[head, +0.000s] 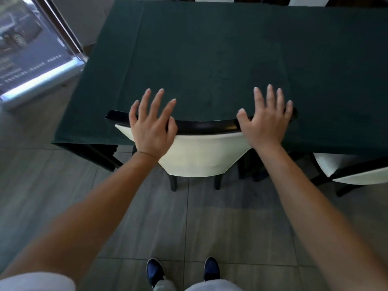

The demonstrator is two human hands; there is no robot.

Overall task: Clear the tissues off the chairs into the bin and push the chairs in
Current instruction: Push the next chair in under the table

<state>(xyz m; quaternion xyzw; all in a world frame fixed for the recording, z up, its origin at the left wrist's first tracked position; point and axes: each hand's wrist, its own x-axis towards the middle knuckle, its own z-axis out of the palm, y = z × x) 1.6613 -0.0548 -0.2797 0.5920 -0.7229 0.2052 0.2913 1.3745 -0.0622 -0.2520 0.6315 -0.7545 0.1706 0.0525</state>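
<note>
A person's navy shoes (182, 271) are standing on grey floor tiles (231, 227). Left hand (150, 120) and right hand (266, 120), fingers spread, are resting on the black top rail of a cream-backed chair (199, 156), tucked against the green-clothed table (220, 53).

chair (199, 156) tucked under table (210, 49), second chair (346, 171) right

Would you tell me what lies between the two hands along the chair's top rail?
In the head view, only bare black top rail runs between the left hand and the right hand; nothing rests on it.
</note>
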